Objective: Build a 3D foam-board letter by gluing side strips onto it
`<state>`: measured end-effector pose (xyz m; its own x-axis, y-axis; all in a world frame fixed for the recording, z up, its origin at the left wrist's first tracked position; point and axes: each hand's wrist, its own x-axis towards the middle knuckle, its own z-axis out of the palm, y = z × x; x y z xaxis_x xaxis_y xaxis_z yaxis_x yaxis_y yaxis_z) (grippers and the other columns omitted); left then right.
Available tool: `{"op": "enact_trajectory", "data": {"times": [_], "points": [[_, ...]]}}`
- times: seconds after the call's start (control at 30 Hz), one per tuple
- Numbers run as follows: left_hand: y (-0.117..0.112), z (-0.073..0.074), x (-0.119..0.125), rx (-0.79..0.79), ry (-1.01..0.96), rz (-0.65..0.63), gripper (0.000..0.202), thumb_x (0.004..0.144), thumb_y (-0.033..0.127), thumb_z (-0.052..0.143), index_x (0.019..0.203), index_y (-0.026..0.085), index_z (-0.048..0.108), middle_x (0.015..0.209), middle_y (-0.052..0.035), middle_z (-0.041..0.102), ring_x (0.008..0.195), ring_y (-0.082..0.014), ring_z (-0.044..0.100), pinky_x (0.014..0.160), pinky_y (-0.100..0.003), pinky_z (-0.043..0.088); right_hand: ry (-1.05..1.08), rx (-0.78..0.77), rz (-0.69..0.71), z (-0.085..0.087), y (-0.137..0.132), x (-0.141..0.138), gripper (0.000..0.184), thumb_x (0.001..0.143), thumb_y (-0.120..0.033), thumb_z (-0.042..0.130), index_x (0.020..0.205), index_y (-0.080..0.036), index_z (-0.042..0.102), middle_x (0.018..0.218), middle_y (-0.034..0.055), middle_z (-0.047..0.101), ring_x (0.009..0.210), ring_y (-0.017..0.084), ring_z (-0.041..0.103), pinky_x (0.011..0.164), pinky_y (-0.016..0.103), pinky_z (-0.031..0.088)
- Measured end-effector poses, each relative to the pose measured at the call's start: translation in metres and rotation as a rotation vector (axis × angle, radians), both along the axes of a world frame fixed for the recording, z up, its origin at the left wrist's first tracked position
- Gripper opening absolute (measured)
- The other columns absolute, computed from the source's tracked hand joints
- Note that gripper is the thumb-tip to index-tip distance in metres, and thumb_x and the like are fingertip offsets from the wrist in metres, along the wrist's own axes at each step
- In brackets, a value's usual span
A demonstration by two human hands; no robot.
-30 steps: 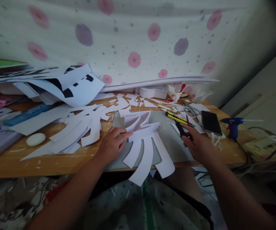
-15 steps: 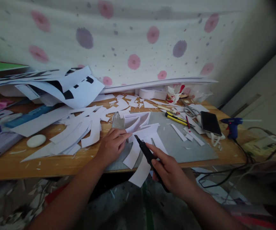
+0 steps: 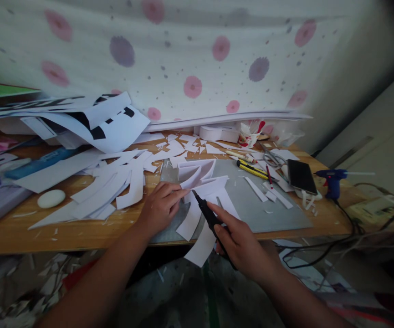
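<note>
My right hand (image 3: 239, 241) is wrapped round the black handle of a utility knife (image 3: 210, 216). Its blade points up and left, the tip close to the lower edge of a white folded board shape (image 3: 197, 175). My left hand (image 3: 161, 205) holds that shape's left side, index finger stretched along its edge and thumb tucked below. The shape has raised walls and stands on a grey cutting mat (image 3: 268, 218). Curved white strips (image 3: 202, 243) lie under the knife, one hanging over the table's front edge.
Paper scraps (image 3: 115, 187) cover the wooden table's left and back. On the right lie a yellow cutter (image 3: 253, 169), scissors (image 3: 273, 158), a phone (image 3: 302, 176) and a blue glue gun (image 3: 333, 181) with cables. A white oval object (image 3: 51, 199) sits at left.
The knife and right hand have shifted very slightly up and left by the board shape. My left hand keeps its place; the whole view has tilted a little.
</note>
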<state>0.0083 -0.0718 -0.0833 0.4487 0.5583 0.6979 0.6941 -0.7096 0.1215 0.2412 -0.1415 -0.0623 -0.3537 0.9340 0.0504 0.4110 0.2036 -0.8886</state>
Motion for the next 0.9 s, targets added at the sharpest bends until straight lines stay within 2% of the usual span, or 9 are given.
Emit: {"op": "enact_trajectory", "data": {"times": [0.13, 0.23, 0.37, 0.5, 0.67, 0.77, 0.9], "points": [[0.0, 0.0, 0.0, -0.009, -0.001, -0.005, 0.036, 0.084, 0.004, 0.051, 0.114, 0.019, 0.062, 0.099, -0.0063, 0.064, 0.091, -0.019, 0.055, 0.082, -0.035, 0.046, -0.024, 0.027, -0.002, 0.0, 0.0, -0.002, 0.049, 0.093, -0.024, 0.039, 0.141, -0.021, 0.041, 0.124, 0.0109, 0.059, 0.065, 0.011, 0.06, 0.07, 0.029, 0.053], [0.0, 0.0, -0.001, -0.023, -0.005, -0.005, 0.034, 0.085, 0.006, 0.051, 0.114, 0.019, 0.062, 0.1, -0.0067, 0.064, 0.092, -0.0191, 0.056, 0.082, -0.035, 0.046, -0.058, 0.073, -0.014, -0.001, 0.0, -0.002, 0.049, 0.092, -0.023, 0.039, 0.141, -0.02, 0.041, 0.122, 0.011, 0.06, 0.081, 0.016, 0.063, 0.077, 0.032, 0.053], [-0.002, 0.002, 0.001, -0.032, -0.019, 0.007, 0.029, 0.087, 0.013, 0.054, 0.113, 0.02, 0.062, 0.099, -0.006, 0.064, 0.09, -0.0192, 0.056, 0.082, -0.035, 0.046, -0.092, 0.134, -0.026, -0.002, -0.001, -0.004, 0.05, 0.091, -0.02, 0.04, 0.141, -0.017, 0.043, 0.113, 0.0112, 0.064, 0.101, 0.021, 0.06, 0.086, 0.036, 0.051], [-0.004, 0.011, 0.01, -0.067, -0.05, 0.095, 0.023, 0.087, 0.021, 0.056, 0.109, 0.018, 0.063, 0.09, -0.0056, 0.064, 0.085, -0.0202, 0.056, 0.078, -0.035, 0.046, -0.131, 0.17, -0.032, -0.004, 0.0, -0.006, 0.051, 0.091, -0.017, 0.04, 0.142, -0.02, 0.042, 0.11, 0.0099, 0.064, 0.102, 0.022, 0.06, 0.088, 0.038, 0.05], [-0.003, 0.025, 0.026, -0.217, 0.072, 0.293, 0.014, 0.084, 0.023, 0.057, 0.09, 0.019, 0.068, 0.082, -0.0062, 0.06, 0.084, -0.0236, 0.056, 0.076, -0.037, 0.045, -0.146, 0.195, -0.031, -0.004, -0.002, -0.007, 0.051, 0.091, -0.016, 0.04, 0.142, -0.019, 0.041, 0.112, 0.0104, 0.063, 0.099, 0.021, 0.061, 0.088, 0.038, 0.05], [-0.002, 0.03, 0.032, -0.244, 0.06, 0.33, 0.013, 0.083, 0.019, 0.055, 0.078, 0.018, 0.067, 0.076, -0.0052, 0.06, 0.079, -0.0223, 0.055, 0.072, -0.035, 0.043, -0.179, 0.205, -0.031, -0.001, -0.004, -0.007, 0.051, 0.091, -0.017, 0.04, 0.142, -0.019, 0.041, 0.113, 0.0112, 0.063, 0.097, 0.022, 0.062, 0.088, 0.038, 0.05], [-0.003, 0.033, 0.035, -0.279, 0.014, 0.333, 0.012, 0.081, 0.018, 0.057, 0.072, 0.02, 0.065, 0.071, -0.0027, 0.059, 0.073, -0.0199, 0.055, 0.067, -0.032, 0.042, -0.239, 0.223, -0.023, 0.006, -0.008, -0.005, 0.051, 0.091, -0.018, 0.039, 0.142, -0.017, 0.041, 0.111, 0.0125, 0.064, 0.098, 0.022, 0.062, 0.089, 0.038, 0.049]]}}
